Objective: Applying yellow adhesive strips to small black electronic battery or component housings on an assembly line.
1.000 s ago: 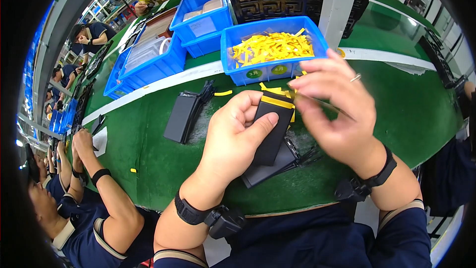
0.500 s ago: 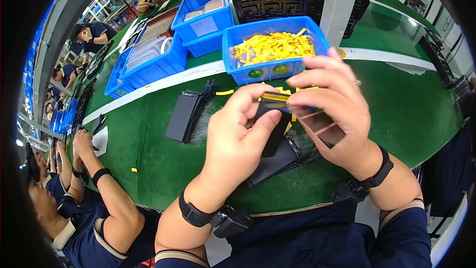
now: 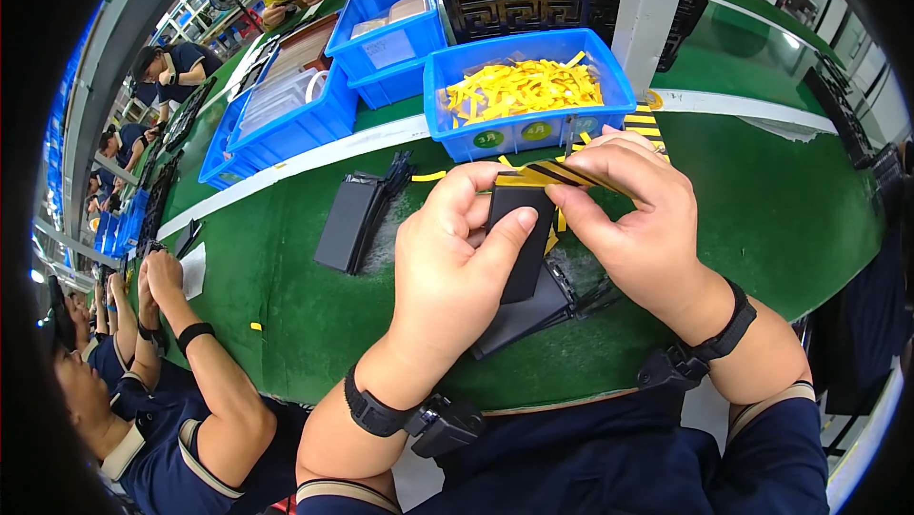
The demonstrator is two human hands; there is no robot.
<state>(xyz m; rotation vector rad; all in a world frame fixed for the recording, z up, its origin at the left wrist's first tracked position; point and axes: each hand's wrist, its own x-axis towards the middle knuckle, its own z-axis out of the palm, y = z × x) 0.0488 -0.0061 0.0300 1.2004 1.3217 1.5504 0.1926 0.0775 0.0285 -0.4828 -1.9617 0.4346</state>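
Observation:
My left hand grips a flat black rectangular pack upright, thumb across its front face and fingers behind. At the pack's top edge, my right hand pinches a sheet with yellow and black stripes between thumb and fingers. The sheet's left end meets a yellow band on the pack's top edge; more stripes show beyond my right fingers. Below my hands lies another dark pack with black leads, and a few yellow strips show behind the held pack.
Beyond my hands stands a blue bin of yellow strips. Left of them lies a stack of black packs. More blue bins line the back left, near a grey post. A co-worker sits close on my left; another works across the table.
My right hand has come down and closed round the striped sheet, its raised fingers now curled. The sheet has swung up level with the pack's top edge. My left hand stays nearly still.

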